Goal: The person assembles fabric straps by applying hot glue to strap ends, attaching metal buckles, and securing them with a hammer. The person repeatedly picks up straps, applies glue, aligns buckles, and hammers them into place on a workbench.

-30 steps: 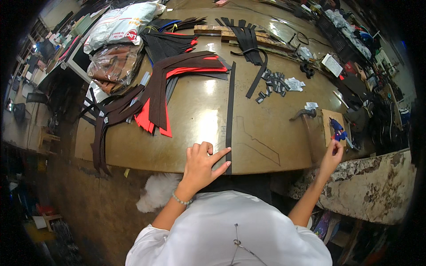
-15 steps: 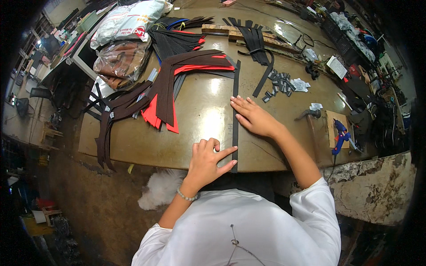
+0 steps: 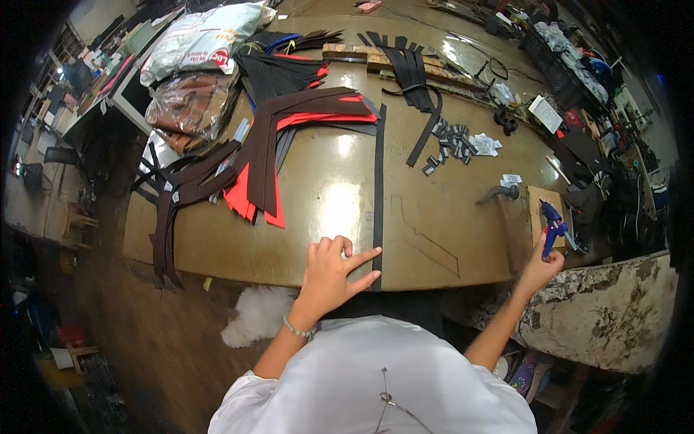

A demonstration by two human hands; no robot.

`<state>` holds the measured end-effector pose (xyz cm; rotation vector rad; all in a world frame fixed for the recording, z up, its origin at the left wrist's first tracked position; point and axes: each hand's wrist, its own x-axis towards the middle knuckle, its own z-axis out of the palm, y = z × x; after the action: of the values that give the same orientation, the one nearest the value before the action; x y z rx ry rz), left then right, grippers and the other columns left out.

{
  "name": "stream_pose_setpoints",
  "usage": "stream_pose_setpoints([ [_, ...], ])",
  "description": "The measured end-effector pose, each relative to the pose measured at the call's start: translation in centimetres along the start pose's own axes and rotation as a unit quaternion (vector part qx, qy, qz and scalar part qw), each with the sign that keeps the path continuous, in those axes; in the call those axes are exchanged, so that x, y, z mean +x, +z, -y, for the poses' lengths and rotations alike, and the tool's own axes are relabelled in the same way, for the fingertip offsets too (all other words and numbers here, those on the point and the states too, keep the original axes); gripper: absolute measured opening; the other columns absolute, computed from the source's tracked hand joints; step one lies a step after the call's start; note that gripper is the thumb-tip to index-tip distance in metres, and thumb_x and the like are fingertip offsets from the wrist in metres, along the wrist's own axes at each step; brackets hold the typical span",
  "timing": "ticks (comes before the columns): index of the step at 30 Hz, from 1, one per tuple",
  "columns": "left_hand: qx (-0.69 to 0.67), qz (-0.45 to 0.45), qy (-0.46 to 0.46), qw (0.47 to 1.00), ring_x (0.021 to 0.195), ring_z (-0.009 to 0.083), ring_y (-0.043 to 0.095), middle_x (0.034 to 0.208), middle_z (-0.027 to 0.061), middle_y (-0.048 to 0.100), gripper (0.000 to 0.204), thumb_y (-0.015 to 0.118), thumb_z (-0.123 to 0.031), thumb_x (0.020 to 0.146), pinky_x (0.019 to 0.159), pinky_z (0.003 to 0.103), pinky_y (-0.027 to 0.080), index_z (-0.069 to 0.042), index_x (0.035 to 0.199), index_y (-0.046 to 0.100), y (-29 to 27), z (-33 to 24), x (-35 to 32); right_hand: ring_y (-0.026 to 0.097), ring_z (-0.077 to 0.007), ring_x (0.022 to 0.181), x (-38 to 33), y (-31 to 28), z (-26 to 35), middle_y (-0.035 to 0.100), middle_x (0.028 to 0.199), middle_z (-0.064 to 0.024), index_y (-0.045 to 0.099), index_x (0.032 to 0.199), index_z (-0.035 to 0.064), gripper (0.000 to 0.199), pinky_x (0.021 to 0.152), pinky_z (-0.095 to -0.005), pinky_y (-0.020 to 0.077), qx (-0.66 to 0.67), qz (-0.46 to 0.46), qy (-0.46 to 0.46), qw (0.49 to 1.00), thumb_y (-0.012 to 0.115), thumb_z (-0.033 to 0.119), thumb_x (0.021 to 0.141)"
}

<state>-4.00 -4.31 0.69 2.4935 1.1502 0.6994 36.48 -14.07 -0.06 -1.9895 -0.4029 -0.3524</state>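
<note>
A long black strap [image 3: 378,188] lies straight on the table, running away from the near edge. My left hand [image 3: 329,278] rests at its near end, thumb and index finger spread apart with their tips on the strap, the other fingers bent. Off at the right edge of the table, my right hand [image 3: 538,273] has its fingers closed round the handle of a blue glue gun [image 3: 554,223]. The gun is over a brown cardboard piece [image 3: 536,210].
Brown and red strips [image 3: 264,155] are piled left of the strap. Beyond lie a bundle of black straps [image 3: 410,69], small dark tags [image 3: 453,143] and a wooden bar [image 3: 426,69]. Plastic bags [image 3: 194,105] stand at the far left. A drawn outline [image 3: 426,237] marks the tabletop.
My right hand has left the strap and moved right to the glue gun, closing on its handle. My left hand stays at the strap's near end.
</note>
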Motion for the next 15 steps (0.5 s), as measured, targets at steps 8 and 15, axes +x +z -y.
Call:
stream_pose_setpoints([
  [8, 0.001, 0.009, -0.004, 1.000, 0.083, 0.0211, 0.042, 0.088, 0.0016, 0.044, 0.039, 0.074, -0.041, 0.080, 0.073, 0.034, 0.031, -0.033, 0.118, 0.071, 0.4, 0.3, -0.1, 0.062, -0.0196, 0.094, 8.9, 2.5, -4.7, 0.061, 0.104, -0.0102, 0.049, 0.130, -0.0002, 0.059, 0.076, -0.0352, 0.0543, -0.220, 0.109, -0.179, 0.953, 0.071, 0.037, 0.090],
  [15, -0.015, -0.002, -0.006, 1.000, 0.082, 0.0214, 0.042, 0.089, 0.0022, 0.045, 0.039, 0.073, -0.041, 0.080, 0.073, 0.034, 0.032, -0.032, 0.118, 0.070, 0.3, 0.3, 0.0, 0.062, -0.0157, 0.082, -4.8, 2.6, 11.4, 0.065, 0.097, -0.0069, 0.053, 0.120, 0.0095, 0.048, 0.077, -0.0312, 0.0491, 0.081, 0.536, -0.202, 0.816, 0.079, 0.026, 0.083],
])
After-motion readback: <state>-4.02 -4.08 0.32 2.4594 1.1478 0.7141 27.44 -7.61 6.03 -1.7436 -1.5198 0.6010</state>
